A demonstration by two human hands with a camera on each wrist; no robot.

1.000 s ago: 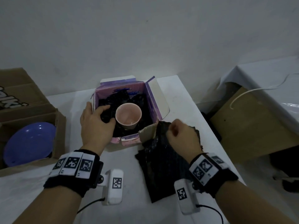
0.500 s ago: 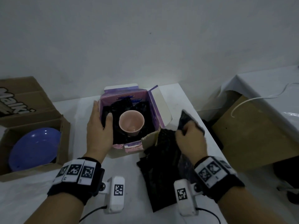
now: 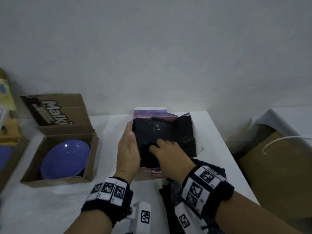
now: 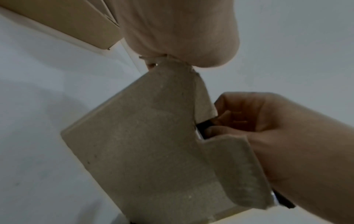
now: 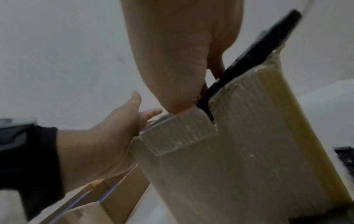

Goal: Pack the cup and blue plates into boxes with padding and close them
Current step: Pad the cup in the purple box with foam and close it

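Black padding (image 3: pixel 157 132) overhangs the purple box (image 3: pixel 152 113) rightward, beside my right hand (image 3: pixel 170 151), whose curled fingers pinch it; my flat left hand (image 3: pixel 128 149) braces the box.

Padding sheet (image 3: pixel 158 137) tops the small box (image 3: pixel 148 114); carton (image 3: pixel 67 180) sits left.

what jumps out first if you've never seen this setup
A black padding sheet covers the open top of the purple box in the middle of the table, with the left hand flat against the box's left side and the right hand pinching the sheet at its near edge. To the left, a shiny blue plate lies in an open brown cardboard box.
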